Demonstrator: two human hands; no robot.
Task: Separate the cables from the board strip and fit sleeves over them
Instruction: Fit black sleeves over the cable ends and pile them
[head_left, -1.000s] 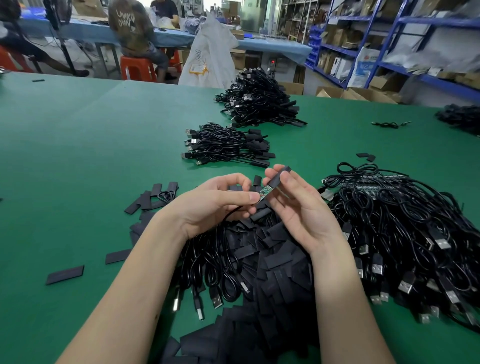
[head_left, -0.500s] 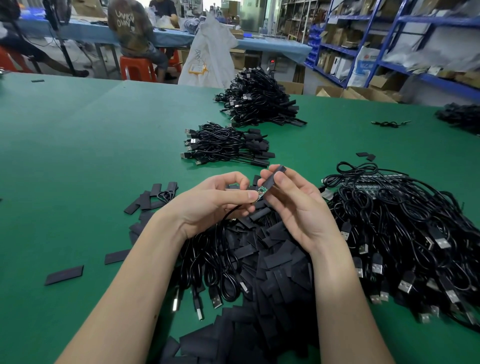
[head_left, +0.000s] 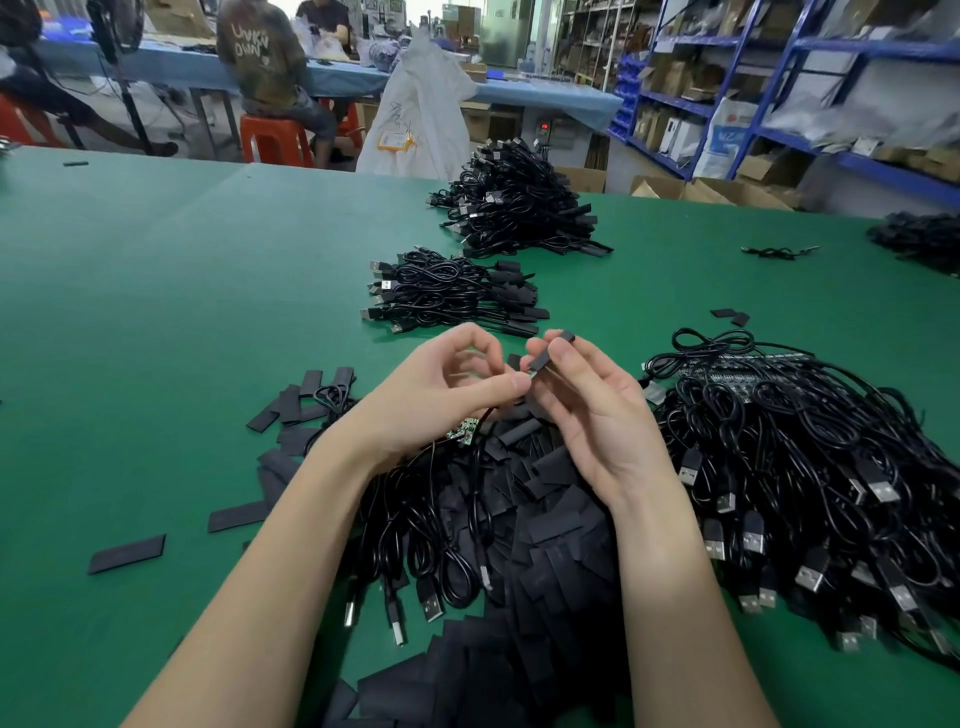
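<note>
Green felt covered the surface (head_left: 156, 291), with sleeves (head_left: 550, 525) heaped within reach. Right hand (head_left: 597, 410) pinched 1 sleeve (head_left: 551, 352) raised, likely to thread it; left hand (head_left: 441, 395) pinched the cable (head_left: 483, 415), steadying it just beside the sleeve's mouth.

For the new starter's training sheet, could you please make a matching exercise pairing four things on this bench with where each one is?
Things:
1. black sleeve
2. small circuit board
3. board strip
4. loose flat sleeve

Places:
A. alone on the green table, left of the left forearm
B. under the left hand, on a cable end
C. on the right-hand cable heap
D. pinched in the right hand

Pairs: 1-D, 2-B, 3-C, 4-A
</note>
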